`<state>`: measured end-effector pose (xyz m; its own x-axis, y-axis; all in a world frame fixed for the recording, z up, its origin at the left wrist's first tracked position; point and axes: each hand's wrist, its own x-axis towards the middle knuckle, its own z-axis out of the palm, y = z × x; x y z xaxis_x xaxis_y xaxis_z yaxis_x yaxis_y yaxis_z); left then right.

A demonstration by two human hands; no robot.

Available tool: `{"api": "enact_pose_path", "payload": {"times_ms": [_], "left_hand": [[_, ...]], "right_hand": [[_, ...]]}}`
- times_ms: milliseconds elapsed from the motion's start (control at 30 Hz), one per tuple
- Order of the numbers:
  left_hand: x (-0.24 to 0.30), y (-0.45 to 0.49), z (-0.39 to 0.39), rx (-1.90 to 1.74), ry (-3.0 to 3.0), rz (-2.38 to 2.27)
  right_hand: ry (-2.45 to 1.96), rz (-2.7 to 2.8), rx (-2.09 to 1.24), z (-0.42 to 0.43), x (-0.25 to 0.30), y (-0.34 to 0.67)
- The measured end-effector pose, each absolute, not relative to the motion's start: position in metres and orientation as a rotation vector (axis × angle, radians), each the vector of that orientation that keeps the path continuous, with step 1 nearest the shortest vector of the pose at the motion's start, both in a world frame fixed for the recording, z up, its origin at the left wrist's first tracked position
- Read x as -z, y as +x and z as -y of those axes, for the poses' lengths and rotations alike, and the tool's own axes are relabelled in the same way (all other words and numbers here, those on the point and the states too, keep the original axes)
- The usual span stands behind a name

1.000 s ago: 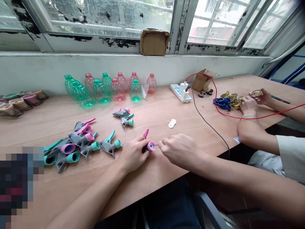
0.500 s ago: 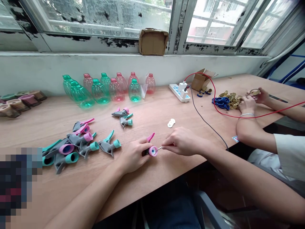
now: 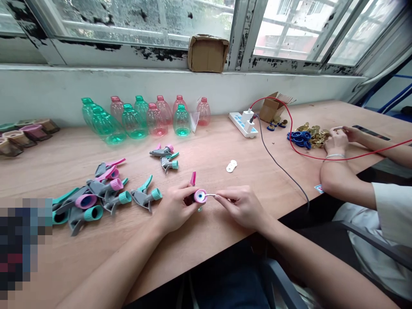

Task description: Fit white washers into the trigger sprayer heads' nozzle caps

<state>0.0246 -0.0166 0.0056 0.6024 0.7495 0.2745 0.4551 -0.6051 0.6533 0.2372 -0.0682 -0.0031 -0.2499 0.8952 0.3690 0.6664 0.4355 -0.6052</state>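
My left hand (image 3: 178,206) is closed around a spray trigger head (image 3: 200,196) with a pink collar and pink lever. The collar's opening faces me and shows a white disc with a blue centre. Between thumb and fingers, my right hand (image 3: 241,206) pinches a thin metal pick (image 3: 210,195), its tip at the collar's rim. Several white round washers (image 3: 231,166) lie on the table beyond my right hand. To the left is a pile of grey spray trigger heads (image 3: 103,189) with pink or teal collars, and two more (image 3: 165,158) lie farther back.
Green and pink clear bottles (image 3: 130,122) stand along the wall. A power strip (image 3: 243,124) has a red and a grey cable, the grey one crossing the table to its front edge. At right, a co-worker's hands (image 3: 337,139) are beside gold and blue parts (image 3: 304,136).
Both hands have shifted slightly; the trigger head moved a little left and up. Its opening turned more toward me, and the white disc shows. The pick now meets the collar more level.
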Motion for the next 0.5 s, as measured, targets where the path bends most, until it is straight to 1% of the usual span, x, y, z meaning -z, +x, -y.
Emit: {"api": "enact_pose_path", "payload": {"times_ms": [233, 300, 433, 500], "left_hand": [[-0.0069, 0.0234, 0.017, -0.733, 2.281, -0.944], [-0.0062, 0.0237, 0.017, -0.736, 2.275, -0.943], [-0.0047, 0.024, 0.0167, -0.749, 2.306, -0.968], [-0.0049, 0.0236, 0.0168, -0.752, 2.314, -0.974]], "right_hand": [[-1.229, 1.938, -0.696, 0.0622, 0.0053, 0.2374], [-1.233, 1.965, -0.634, 0.062, 0.0053, 0.2387], [-1.298, 2.114, -0.277, 0.0626, 0.0024, 0.2388], [-1.294, 2.132, -0.258, 0.0623, 0.0009, 0.2385]]}}
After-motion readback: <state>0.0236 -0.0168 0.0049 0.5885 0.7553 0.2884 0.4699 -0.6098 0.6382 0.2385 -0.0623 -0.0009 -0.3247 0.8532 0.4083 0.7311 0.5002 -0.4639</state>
